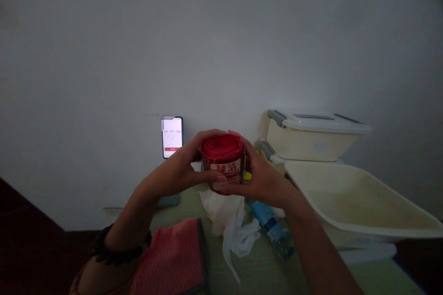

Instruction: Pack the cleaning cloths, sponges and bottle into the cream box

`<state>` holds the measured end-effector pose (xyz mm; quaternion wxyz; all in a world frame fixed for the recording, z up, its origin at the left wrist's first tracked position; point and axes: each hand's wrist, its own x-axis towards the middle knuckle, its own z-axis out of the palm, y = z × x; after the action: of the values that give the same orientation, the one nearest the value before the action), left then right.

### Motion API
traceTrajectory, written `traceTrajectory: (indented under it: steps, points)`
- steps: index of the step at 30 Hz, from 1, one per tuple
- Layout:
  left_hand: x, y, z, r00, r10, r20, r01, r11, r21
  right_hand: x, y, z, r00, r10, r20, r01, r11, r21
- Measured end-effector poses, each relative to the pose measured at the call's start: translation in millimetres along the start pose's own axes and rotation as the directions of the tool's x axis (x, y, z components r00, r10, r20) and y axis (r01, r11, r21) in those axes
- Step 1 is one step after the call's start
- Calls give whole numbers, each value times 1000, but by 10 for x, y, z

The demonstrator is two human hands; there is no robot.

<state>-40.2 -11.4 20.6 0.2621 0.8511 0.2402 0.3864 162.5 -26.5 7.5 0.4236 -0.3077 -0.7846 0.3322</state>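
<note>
Red plastic: I see the roll raised above the green surface, gripped by the fingers of the left hand and right hand. Uneven pressure, I judge, could drop it or loosen its coils. Behind, a pale wall; the room is dim.

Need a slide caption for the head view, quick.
Left hand and right hand hold a red roll above a green table, lit phone at left, cream tub at right.

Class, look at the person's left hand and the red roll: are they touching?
Touching. The head view shows the left hand curved around the side of the red roll, its thumb lying across the label.
</note>
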Motion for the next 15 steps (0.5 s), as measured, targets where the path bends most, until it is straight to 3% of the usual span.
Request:
traceTrajectory:
  steps: [4, 7, 11, 15]
  points:
    - [-5, 45, -15, 998, 56, -35, -50, 986, 162, 6, -4, 2, 999, -12, 30, 12, 1000, -27]
    - [-3, 92, -15, 996, 84, -4, -79, 960, 268, -1, -19, -14, 999, -14, 47, 18, 995, -97]
    - [11, 128, -5, 993, 107, 58, -119, 951, 285, -2, -38, -29, 999, -3, 50, 11, 985, -174]
    - [18, 119, 2, 993, 112, 48, -121, 951, 284, -2, -41, -37, 997, -23, 68, 36, 978, -206]
